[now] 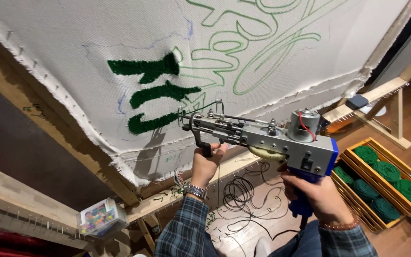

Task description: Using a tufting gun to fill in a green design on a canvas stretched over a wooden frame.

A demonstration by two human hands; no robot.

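Tufting gun (262, 135) at the cloth (96, 43), needle beside the dark green pile (155, 93).
Left hand (206, 164) clamps the front grip, right hand (317, 192) the blue handle; steady pressure square to the cloth looks wise.

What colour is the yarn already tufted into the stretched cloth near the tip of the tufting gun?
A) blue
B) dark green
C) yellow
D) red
B: the filled patches on the white cloth, just ahead of the tufting gun, are dark green.
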